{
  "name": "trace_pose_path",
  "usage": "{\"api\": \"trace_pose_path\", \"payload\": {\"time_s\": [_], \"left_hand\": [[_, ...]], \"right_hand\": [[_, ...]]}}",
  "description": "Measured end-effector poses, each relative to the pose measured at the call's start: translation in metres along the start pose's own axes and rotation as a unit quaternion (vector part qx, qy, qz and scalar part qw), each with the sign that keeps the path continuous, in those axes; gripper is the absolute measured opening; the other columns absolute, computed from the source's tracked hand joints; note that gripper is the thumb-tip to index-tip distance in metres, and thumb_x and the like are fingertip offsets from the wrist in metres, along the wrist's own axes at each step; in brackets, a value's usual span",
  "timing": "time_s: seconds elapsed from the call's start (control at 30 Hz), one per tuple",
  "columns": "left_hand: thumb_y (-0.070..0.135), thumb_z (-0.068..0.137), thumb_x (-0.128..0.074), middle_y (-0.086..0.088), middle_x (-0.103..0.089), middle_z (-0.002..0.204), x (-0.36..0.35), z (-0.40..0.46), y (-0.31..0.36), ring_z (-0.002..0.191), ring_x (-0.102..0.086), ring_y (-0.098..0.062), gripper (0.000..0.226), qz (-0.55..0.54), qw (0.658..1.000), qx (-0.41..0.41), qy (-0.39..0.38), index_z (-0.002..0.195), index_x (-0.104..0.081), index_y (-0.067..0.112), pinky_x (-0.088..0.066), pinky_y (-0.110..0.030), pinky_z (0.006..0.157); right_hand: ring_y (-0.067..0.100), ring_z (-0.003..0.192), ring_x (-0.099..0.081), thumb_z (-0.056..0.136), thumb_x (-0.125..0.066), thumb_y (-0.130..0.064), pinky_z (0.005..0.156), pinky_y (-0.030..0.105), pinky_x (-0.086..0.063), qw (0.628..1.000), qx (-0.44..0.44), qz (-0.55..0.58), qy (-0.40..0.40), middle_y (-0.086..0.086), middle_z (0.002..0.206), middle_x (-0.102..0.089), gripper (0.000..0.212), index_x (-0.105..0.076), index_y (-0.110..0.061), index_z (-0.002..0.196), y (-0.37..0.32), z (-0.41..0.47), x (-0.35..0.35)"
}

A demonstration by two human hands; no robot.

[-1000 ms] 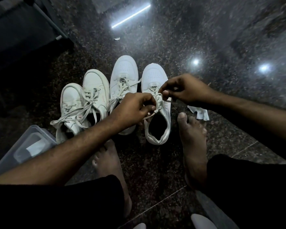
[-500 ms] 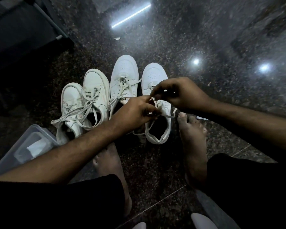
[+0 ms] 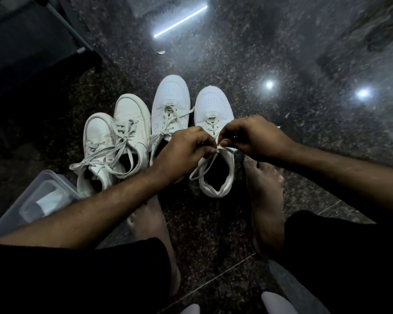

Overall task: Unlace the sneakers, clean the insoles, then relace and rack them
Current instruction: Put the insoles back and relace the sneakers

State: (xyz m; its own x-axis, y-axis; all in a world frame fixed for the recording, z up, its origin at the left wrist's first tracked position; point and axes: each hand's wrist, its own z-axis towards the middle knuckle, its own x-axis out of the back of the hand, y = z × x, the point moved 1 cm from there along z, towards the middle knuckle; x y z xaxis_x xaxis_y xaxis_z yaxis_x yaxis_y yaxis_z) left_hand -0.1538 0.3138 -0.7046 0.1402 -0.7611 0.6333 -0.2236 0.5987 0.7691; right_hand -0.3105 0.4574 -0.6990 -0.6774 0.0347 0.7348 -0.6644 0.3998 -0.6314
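Note:
Several white sneakers stand in a row on the dark floor. The rightmost sneaker (image 3: pixel 213 105) is under both hands. My left hand (image 3: pixel 182 150) pinches its white lace (image 3: pixel 200 166) at the upper eyelets, and a loop of lace hangs over the shoe's opening. My right hand (image 3: pixel 252 137) pinches the same lace from the right, fingertips almost meeting the left's. Beside it the second sneaker (image 3: pixel 170 96) is loosely laced. Further left, two cream sneakers (image 3: pixel 123 137) lie with slack laces spread over them.
A clear plastic box (image 3: pixel 32 200) with something white inside sits at the lower left. My bare feet (image 3: pixel 266 196) rest behind the shoes. A dark frame (image 3: pixel 61 26) stands at the upper left. Two white rounded things (image 3: pixel 277 302) show at the bottom edge.
Both hands have come closer together over the rightmost sneaker's tongue. The right hand moved down and back toward me; the lace loop now hangs over the left side of the opening.

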Motion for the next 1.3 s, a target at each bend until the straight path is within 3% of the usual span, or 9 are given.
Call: {"api": "trace_pose_path", "payload": {"time_s": [0.13, 0.37, 0.5, 0.63, 0.73, 0.83, 0.97, 1.17, 1.3], "left_hand": [[0.013, 0.085, -0.077, 0.007, -0.069, 0.083, -0.001, -0.001, 0.005, 0.063, -0.059, 0.009, 0.007, -0.049, 0.998, 0.031, 0.009, 0.092, -0.076, 0.012, -0.047, -0.017, 0.064], [0.012, 0.087, -0.076, 0.009, -0.069, 0.082, -0.003, -0.002, 0.006, 0.060, -0.057, 0.012, 0.005, -0.073, 0.997, 0.036, 0.005, 0.091, -0.074, 0.011, -0.044, -0.017, 0.060], [0.005, 0.086, -0.075, 0.006, -0.071, 0.077, -0.008, -0.003, 0.006, 0.056, -0.059, 0.001, 0.008, -0.174, 0.980, 0.094, 0.011, 0.088, -0.070, 0.010, -0.047, -0.022, 0.051], [0.025, 0.082, -0.082, -0.001, -0.067, 0.070, -0.014, -0.002, -0.007, 0.056, -0.057, -0.012, 0.021, -0.215, 0.957, 0.188, 0.053, 0.084, -0.061, 0.020, -0.047, -0.034, 0.051], [0.045, 0.086, -0.074, 0.006, -0.065, 0.059, -0.018, -0.003, -0.010, 0.052, -0.054, -0.006, 0.028, -0.156, 0.965, 0.209, 0.015, 0.076, -0.070, 0.019, -0.045, -0.031, 0.053], [0.029, 0.095, -0.069, -0.003, -0.063, 0.058, -0.020, -0.005, -0.006, 0.044, -0.053, -0.010, 0.019, -0.221, 0.953, 0.208, -0.025, 0.086, -0.070, 0.012, -0.041, -0.024, 0.046], [0.028, 0.093, -0.071, -0.003, -0.073, 0.081, -0.018, -0.006, -0.010, 0.068, -0.065, -0.012, 0.012, -0.199, 0.963, 0.177, -0.041, 0.092, -0.070, 0.017, -0.052, -0.033, 0.064], [0.033, 0.089, -0.071, 0.003, -0.067, 0.082, -0.019, -0.008, -0.008, 0.070, -0.061, -0.008, 0.011, -0.227, 0.956, 0.182, -0.034, 0.094, -0.062, 0.029, -0.052, -0.032, 0.064], [0.007, 0.083, -0.077, 0.001, -0.067, 0.091, -0.014, -0.010, -0.007, 0.084, -0.067, -0.016, 0.033, -0.262, 0.951, 0.159, -0.047, 0.102, -0.057, 0.026, -0.058, -0.047, 0.082]], "right_hand": [[0.007, 0.079, -0.062, 0.086, -0.071, -0.038, 0.069, 0.041, -0.054, 0.999, 0.003, 0.009, 0.035, -0.013, 0.092, -0.067, 0.008, -0.073, -0.034, 0.094, -0.003, 0.002, 0.001], [-0.004, 0.073, -0.059, 0.079, -0.077, -0.044, 0.070, 0.039, -0.054, 0.999, -0.015, 0.046, -0.014, -0.020, 0.081, -0.064, 0.013, -0.076, -0.037, 0.090, 0.000, 0.003, -0.003], [-0.001, 0.072, -0.066, 0.069, -0.084, -0.043, 0.066, 0.025, -0.051, 0.994, -0.033, 0.100, -0.029, -0.017, 0.077, -0.072, 0.016, -0.078, -0.037, 0.083, -0.003, 0.001, -0.001], [-0.010, 0.073, -0.066, 0.070, -0.085, -0.037, 0.067, 0.009, -0.045, 0.984, -0.053, 0.171, -0.005, -0.017, 0.077, -0.074, 0.019, -0.080, -0.031, 0.088, -0.005, -0.004, -0.006], [-0.006, 0.081, -0.069, 0.072, -0.084, -0.035, 0.077, 0.016, -0.049, 0.972, -0.077, 0.223, -0.005, -0.015, 0.082, -0.075, 0.018, -0.080, -0.028, 0.088, -0.002, -0.005, -0.008], [0.002, 0.082, -0.071, 0.067, -0.083, -0.043, 0.080, 0.025, -0.054, 0.967, -0.075, 0.243, -0.007, -0.011, 0.081, -0.076, 0.027, -0.078, -0.025, 0.086, -0.005, -0.005, -0.009], [0.009, 0.078, -0.071, 0.068, -0.086, -0.039, 0.080, 0.037, -0.057, 0.969, -0.085, 0.231, -0.019, -0.006, 0.079, -0.075, 0.026, -0.073, -0.022, 0.083, -0.008, -0.004, -0.011], [0.012, 0.077, -0.070, 0.076, -0.082, -0.038, 0.078, 0.036, -0.056, 0.973, -0.090, 0.212, -0.018, -0.009, 0.077, -0.073, 0.019, -0.072, -0.024, 0.081, -0.008, -0.001, -0.014], [0.002, 0.061, -0.060, 0.078, -0.082, -0.036, 0.068, 0.028, -0.052, 0.970, -0.100, 0.218, -0.025, -0.011, 0.074, -0.072, 0.015, -0.073, -0.025, 0.079, -0.007, -0.002, -0.015]]}}
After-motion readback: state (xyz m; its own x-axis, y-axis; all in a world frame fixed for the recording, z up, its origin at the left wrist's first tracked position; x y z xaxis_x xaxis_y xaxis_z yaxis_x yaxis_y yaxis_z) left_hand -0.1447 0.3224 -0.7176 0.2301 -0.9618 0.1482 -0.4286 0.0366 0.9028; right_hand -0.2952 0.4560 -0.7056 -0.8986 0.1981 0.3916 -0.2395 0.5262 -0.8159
